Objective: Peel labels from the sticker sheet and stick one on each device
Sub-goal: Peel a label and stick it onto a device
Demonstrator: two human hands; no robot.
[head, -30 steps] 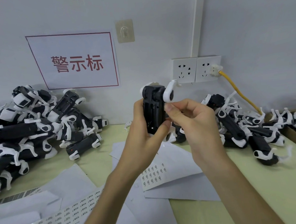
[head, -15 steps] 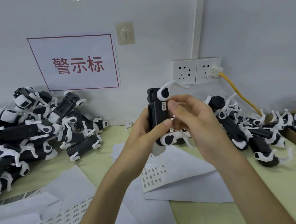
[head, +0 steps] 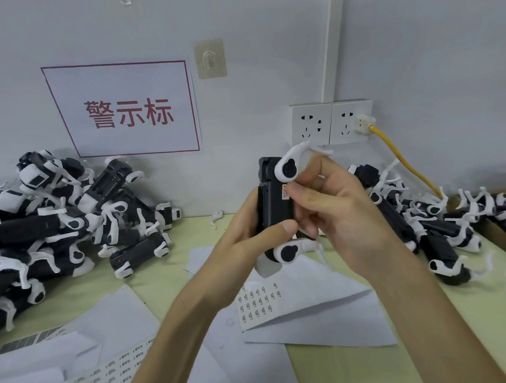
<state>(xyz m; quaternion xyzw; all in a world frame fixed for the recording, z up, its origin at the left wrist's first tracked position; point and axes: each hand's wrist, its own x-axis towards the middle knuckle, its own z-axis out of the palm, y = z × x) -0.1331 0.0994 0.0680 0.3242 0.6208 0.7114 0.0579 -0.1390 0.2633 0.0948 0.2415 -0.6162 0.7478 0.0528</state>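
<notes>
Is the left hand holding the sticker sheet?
No, the left hand grips the black device, while the sticker sheet lies on the table.

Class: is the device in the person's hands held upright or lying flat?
Upright: the device stands on end in the left hand, white arms top and bottom.

Left heap of devices (head: 40, 228) and right heap of devices (head: 444, 233) hog both frame edges, paper sheets (head: 313, 321) cover the lower middle, table (head: 496, 318) lies bare lower right.
</notes>
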